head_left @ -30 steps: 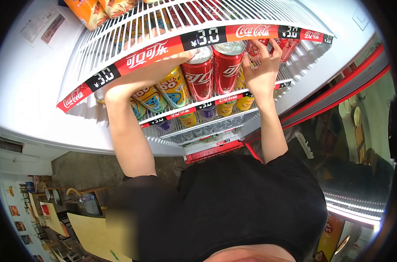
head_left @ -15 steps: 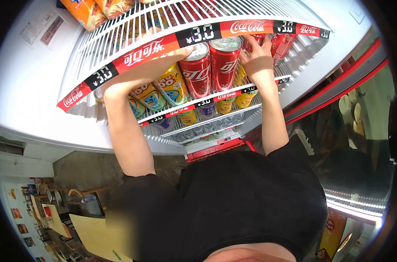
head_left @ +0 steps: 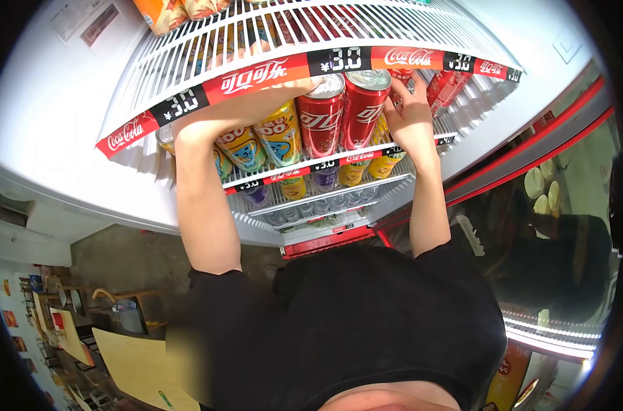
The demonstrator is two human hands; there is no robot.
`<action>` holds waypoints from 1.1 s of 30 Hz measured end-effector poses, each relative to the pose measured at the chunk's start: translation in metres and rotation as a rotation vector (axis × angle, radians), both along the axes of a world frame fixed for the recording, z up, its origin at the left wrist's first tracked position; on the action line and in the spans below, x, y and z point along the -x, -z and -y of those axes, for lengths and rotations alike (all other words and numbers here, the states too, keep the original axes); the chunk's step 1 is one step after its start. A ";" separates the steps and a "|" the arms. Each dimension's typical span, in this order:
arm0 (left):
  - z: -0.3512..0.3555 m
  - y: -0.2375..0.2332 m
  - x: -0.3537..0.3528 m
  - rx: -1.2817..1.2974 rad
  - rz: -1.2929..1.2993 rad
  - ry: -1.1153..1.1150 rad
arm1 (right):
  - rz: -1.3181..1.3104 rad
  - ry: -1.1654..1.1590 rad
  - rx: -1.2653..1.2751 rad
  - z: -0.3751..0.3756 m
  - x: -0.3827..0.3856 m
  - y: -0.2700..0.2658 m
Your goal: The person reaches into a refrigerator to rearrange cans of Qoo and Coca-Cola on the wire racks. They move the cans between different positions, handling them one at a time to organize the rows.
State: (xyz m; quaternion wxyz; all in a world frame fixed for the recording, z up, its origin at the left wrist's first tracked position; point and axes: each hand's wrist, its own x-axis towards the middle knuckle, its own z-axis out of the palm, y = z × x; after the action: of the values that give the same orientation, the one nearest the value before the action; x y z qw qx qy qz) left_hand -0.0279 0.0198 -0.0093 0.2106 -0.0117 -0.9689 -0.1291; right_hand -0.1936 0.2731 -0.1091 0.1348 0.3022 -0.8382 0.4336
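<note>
Inside a drinks fridge, my left hand (head_left: 277,97) reaches in under the upper shelf's price strip (head_left: 270,73). Its thumb is stretched to the top of a red can (head_left: 319,120); the fingers show partly through the wires, spread apart from the thumb. Yellow-and-blue cans (head_left: 278,137) stand below that hand. Another red can (head_left: 363,113) is upright between my two hands. Farther right, my right hand (head_left: 410,113) has thumb and fingers around a red can (head_left: 402,77) set further back, its lower part hidden by the hand.
A tilted red can (head_left: 448,89) is near the right fridge wall (head_left: 524,44). Orange packages (head_left: 162,14) lie on the upper wire shelf (head_left: 188,58). Lower shelves hold more cans and bottles (head_left: 325,179). Tables (head_left: 130,363) are behind at lower left.
The view has shifted, so the upper shelf and left cans appear farther right. My left thumb remains by the red can's top; my right hand stays around the rear can.
</note>
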 end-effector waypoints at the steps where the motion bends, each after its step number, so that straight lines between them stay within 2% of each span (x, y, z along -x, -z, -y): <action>1: -0.001 0.000 -0.001 0.000 0.002 0.004 | -0.025 -0.023 0.009 -0.002 -0.003 0.001; 10: -0.009 -0.009 -0.002 0.032 0.034 0.002 | -0.163 -0.128 0.028 -0.021 -0.028 0.010; 13: -0.009 -0.009 -0.002 0.098 0.010 0.011 | -0.042 -0.165 0.003 -0.029 -0.041 0.002; 15: 0.004 0.006 0.003 0.247 -0.097 0.066 | -0.169 -0.152 -0.059 -0.036 -0.041 0.006; 17: 0.000 0.001 0.002 0.249 -0.059 0.053 | -0.242 -0.146 -0.104 -0.040 -0.046 0.006; 19: -0.008 -0.010 0.000 0.100 0.122 -0.022 | -0.263 -0.144 -0.136 -0.045 -0.053 0.001; 20: -0.008 -0.007 0.001 0.048 0.007 0.016 | -0.294 -0.177 -0.132 -0.047 -0.054 -0.001; 22: -0.006 -0.005 0.001 0.015 -0.010 0.029 | -0.208 -0.229 -0.083 -0.050 -0.057 -0.003; 33: 0.013 0.010 0.009 0.009 0.091 0.099 | -0.144 -0.287 -0.027 -0.058 -0.059 0.000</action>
State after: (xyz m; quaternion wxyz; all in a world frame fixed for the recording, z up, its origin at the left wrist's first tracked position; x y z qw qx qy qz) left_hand -0.0373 0.0070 -0.0198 0.1595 -0.0544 -0.9763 -0.1356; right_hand -0.1344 0.3312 -0.1088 0.1269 0.4510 -0.7804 0.4142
